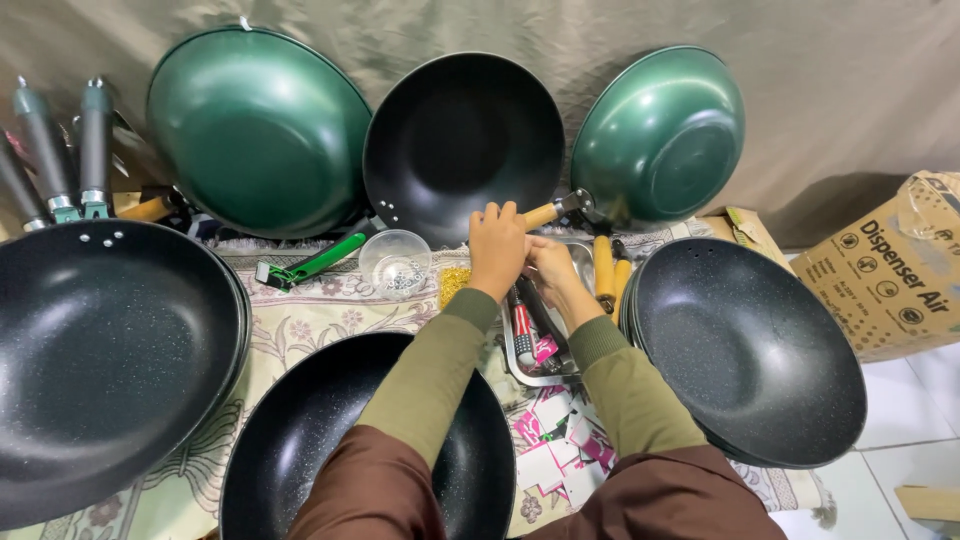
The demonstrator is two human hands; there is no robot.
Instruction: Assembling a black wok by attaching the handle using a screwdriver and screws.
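Wooden handle in left hand — woks all round, tray beneath.

The pale wooden handle with a metal end points up-right, still fixed to the round black non-stick wok propped upright against the cloth backdrop.

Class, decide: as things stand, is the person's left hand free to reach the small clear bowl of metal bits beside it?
Probably yes: the left hand is close to the small clear bowl, with only bare patterned cloth between them.
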